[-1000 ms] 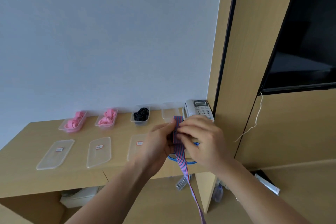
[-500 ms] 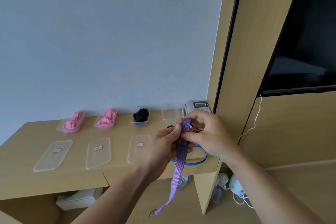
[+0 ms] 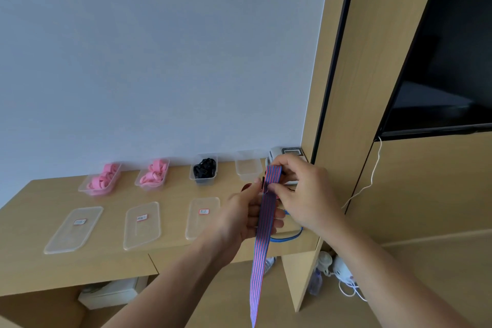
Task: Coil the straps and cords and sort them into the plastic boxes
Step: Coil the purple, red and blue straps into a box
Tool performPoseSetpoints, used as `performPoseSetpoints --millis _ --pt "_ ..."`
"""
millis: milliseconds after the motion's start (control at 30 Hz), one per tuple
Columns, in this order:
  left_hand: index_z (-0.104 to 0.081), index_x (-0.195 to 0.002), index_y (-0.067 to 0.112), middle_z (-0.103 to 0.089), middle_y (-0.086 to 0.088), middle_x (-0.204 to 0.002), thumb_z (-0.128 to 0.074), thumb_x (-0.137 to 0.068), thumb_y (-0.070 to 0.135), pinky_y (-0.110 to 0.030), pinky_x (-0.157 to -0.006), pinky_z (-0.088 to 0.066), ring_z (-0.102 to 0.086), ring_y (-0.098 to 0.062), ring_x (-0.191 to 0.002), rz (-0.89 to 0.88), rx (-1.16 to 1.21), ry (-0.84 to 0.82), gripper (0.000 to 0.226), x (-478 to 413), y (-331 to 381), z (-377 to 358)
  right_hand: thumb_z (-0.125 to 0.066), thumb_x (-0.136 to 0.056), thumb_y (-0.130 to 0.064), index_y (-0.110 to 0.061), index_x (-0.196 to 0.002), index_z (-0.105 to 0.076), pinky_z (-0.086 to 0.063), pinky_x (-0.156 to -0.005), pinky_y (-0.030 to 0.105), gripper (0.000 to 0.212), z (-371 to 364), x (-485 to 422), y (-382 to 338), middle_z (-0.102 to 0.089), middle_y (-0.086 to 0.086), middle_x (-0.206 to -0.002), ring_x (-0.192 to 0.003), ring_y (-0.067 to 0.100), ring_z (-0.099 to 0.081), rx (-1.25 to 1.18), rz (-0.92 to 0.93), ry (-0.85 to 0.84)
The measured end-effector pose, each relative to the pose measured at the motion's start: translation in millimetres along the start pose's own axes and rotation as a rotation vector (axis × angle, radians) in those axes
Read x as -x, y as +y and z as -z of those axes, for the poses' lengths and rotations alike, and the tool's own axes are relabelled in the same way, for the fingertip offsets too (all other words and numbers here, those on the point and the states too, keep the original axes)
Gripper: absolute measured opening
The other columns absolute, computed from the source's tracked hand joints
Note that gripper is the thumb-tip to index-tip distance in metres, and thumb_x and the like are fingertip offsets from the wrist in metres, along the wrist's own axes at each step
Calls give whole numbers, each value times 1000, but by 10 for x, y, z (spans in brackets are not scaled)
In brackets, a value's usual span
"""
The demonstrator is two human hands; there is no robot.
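A blue-and-red striped strap (image 3: 262,242) hangs from both my hands above the desk's right end. My left hand (image 3: 247,218) holds it with the thumb pressed on the folded top. My right hand (image 3: 300,194) pinches the folded loop at the top of the strap. Its free tail drops below the desk edge. Along the wall stand plastic boxes: two with pink coils (image 3: 102,180) (image 3: 154,174), one with black cords (image 3: 204,169) and an empty one (image 3: 248,168). A blue cord (image 3: 288,238) lies on the desk under my hands.
Three clear lids (image 3: 74,229) (image 3: 142,224) (image 3: 203,217) lie in a row on the wooden desk (image 3: 32,269). A telephone (image 3: 288,153) sits in the back right corner. A dark screen (image 3: 447,61) hangs at right, with a white cable (image 3: 372,176) below it.
The folded top of the strap has stayed between my hands while the hanging tail swung from the left back to straight down. My right hand shifted slightly on the fold.
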State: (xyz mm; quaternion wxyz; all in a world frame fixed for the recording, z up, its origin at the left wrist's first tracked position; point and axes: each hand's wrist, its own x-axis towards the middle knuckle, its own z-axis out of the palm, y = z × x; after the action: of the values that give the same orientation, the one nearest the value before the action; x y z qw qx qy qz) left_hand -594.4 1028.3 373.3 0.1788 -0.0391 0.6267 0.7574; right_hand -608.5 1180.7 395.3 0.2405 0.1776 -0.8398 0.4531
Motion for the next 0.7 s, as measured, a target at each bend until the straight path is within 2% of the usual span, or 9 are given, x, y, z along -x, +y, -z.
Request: performPoseSetpoints --millis 33,100,200,267,433,533,633,700 --pt "-85 -78 12 -79 -21 -94 -50 -103 53 -53 -95 -59 -77 -35 -84 2 14 6 58 -6 20 -13 -77 -73 3 -21 -93 -66 -53 -73 29 33 -15 18 -5 -70 -6 -82 -77 12 -68 51 73 22" --pt "-83 -77 10 -79 -18 -93 -52 -102 51 -54 -96 -59 -77 -31 -83 -1 65 29 58 -25 61 -26 -73 -74 4 -16 -94 -69 -50 -72 31 28 -38 52 -1 -70 -3 -82 -77 19 -66 170 243 65" --pt "-83 -76 16 -77 -12 -87 -52 -104 43 -42 -74 -64 -75 -23 -77 -37 83 20 50 -40 104 -17 -68 -75 10 -7 -104 -74 -53 -80 33 34 -69 117 44 -74 2 -96 -89 23 -67 253 386 75" --pt "-83 -79 18 -75 -9 -84 -51 -106 37 -36 -66 -61 -74 -21 -73 -48 88 16 46 -46 132 -3 -70 -75 10 -3 -113 -73 -51 -91 28 40 -96 175 79 -73 5 -107 -99 22 -66 248 402 53" --pt "-81 -92 13 -74 -16 -91 -53 -106 27 -41 -74 -61 -73 -27 -78 -82 105 23 35 -56 159 51 -75 -84 -13 -2 -117 -70 -39 -110 25 35 -149 352 119 -68 6 -125 -123 19 -58 190 397 1" --pt "-80 -92 11 -73 -13 -88 -52 -106 22 -41 -72 -60 -72 -25 -75 -104 113 5 33 -46 143 68 -73 -85 -8 -3 -110 -73 -43 -109 30 26 -147 395 147 -67 6 -126 -126 20 -57 178 409 18" --pt "-75 -106 2 -70 -14 -90 -49 -109 20 -43 -78 -55 -70 -24 -76 -145 57 13 31 -7 132 49 -77 -80 -3 -5 -102 -76 -47 -104 33 22 -132 402 152 -70 5 -122 -119 22 -62 203 413 44" --pt "-72 -110 1 -68 -14 -90 -46 -110 20 -41 -76 -53 -66 -23 -77 -172 -15 39 32 26 114 18 -80 -78 -6 -7 -93 -77 -50 -99 32 15 -122 398 120 -73 3 -115 -113 20 -65 178 439 74"
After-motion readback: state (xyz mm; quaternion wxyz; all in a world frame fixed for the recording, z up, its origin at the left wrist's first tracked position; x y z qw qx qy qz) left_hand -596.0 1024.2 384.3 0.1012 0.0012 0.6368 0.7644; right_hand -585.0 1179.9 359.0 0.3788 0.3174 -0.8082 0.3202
